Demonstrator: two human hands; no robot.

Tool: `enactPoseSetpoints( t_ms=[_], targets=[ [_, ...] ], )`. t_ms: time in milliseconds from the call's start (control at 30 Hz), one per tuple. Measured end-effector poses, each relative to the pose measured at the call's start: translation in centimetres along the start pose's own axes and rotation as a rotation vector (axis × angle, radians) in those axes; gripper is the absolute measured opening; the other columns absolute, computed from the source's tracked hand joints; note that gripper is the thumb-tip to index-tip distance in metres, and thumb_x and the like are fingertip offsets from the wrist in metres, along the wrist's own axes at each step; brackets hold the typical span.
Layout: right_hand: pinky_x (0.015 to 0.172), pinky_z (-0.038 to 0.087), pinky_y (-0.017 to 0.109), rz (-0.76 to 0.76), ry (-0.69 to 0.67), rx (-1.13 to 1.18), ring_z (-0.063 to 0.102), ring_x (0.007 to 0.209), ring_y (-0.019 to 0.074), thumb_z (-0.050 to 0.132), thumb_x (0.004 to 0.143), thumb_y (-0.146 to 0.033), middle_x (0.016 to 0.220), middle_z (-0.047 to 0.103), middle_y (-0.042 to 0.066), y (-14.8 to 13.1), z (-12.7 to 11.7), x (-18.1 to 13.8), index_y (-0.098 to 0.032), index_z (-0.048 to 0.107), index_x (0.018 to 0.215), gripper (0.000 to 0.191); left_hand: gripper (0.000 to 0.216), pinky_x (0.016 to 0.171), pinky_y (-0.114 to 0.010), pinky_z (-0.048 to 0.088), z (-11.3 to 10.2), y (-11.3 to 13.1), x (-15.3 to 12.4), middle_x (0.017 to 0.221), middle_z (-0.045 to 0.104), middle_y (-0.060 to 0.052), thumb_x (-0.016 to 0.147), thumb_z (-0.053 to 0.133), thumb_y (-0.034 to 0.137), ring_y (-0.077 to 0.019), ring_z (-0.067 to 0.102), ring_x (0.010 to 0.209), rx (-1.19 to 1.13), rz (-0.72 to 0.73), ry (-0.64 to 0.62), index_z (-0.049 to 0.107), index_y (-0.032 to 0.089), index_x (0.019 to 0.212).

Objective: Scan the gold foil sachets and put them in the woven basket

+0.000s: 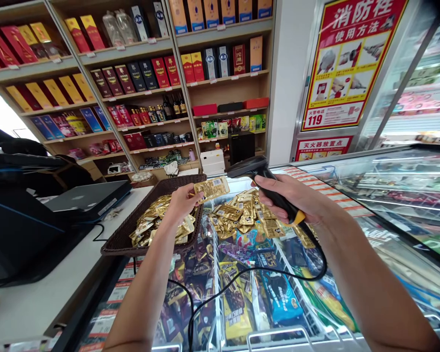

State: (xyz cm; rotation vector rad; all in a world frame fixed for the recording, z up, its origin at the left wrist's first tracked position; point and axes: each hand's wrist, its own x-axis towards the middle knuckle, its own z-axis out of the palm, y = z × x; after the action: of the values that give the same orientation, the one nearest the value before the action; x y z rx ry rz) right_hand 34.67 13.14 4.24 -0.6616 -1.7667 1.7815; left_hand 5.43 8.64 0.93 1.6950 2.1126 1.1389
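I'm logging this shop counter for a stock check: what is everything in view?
held packet: one, gold, above the basket
loose packets: many, gold, heaped at the freezer's far end
basket: one, dark brown, at the counter's edge, holding more gold packets
scanner: one, black and yellow, over the freezer
cable: one, black, hanging from the scanner
freezer: one, below, full of wrapped ice creams
counter: one, white, left
shelves: several, wooden, back wall, boxed bottles
poster: one, red, right wall
left hand: pinching the held packet
right hand: gripping the scanner
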Motion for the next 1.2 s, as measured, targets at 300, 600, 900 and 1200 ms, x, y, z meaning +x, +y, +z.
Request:
enactPoseSetpoints(
  t_ms=[300,600,900,1200],
  targets=[
    [0.031,0.033,0.021,-0.013,0.006,-0.019,0.039,0.034,0.0054,0.072,0.075,-0.065,0.056,0.05,-0.005,-0.1,0.3,-0.2,-0.019,0.05,0.076,0.051,0.032,0.056,-0.023,0.033,-0.8,-1.1,0.3,0.058,0.053,0.003,0.078,0.06,0.049,-0.0147,0.052,0.058,0.084,0.011,0.0,0.048,0.022,0.066],
    [0.031,0.029,0.022,0.019,0.037,-0.05,0.036,0.033,0.0065,0.069,0.077,-0.066,0.048,0.045,-0.006,0.1,0.6,-0.3,-0.021,0.046,0.069,0.05,0.02,0.06,-0.028,0.035,-6.6,-5.0,0.7,0.063,0.061,-0.004,0.082,0.059,0.036,-0.0235,0.061,0.071,0.515,-0.184,0.193,0.054,0.022,0.068],
    [0.031,0.029,0.021,0.003,0.03,-0.076,0.04,0.035,0.0059,0.071,0.077,-0.065,0.057,0.05,-0.005,0.5,0.4,0.0,-0.02,0.047,0.072,0.05,0.055,0.112,-0.05,0.037,-0.7,-2.7,0.9,0.15,0.04,-0.025,0.093,0.053,0.03,-0.038,0.041,0.139,0.481,-0.023,0.229,0.044,0.011,0.144],
    [0.033,0.03,0.022,-0.025,0.021,-0.128,0.039,0.035,0.0068,0.069,0.077,-0.065,0.053,0.05,-0.004,-0.4,0.5,-0.7,-0.021,0.047,0.07,0.05,0.064,0.117,-0.056,0.028,12.8,-1.5,-3.7,0.159,0.035,-0.015,0.096,0.038,0.059,-0.0361,0.021,0.151,0.407,0.127,-0.421,0.044,0.02,0.147]
  ],
)
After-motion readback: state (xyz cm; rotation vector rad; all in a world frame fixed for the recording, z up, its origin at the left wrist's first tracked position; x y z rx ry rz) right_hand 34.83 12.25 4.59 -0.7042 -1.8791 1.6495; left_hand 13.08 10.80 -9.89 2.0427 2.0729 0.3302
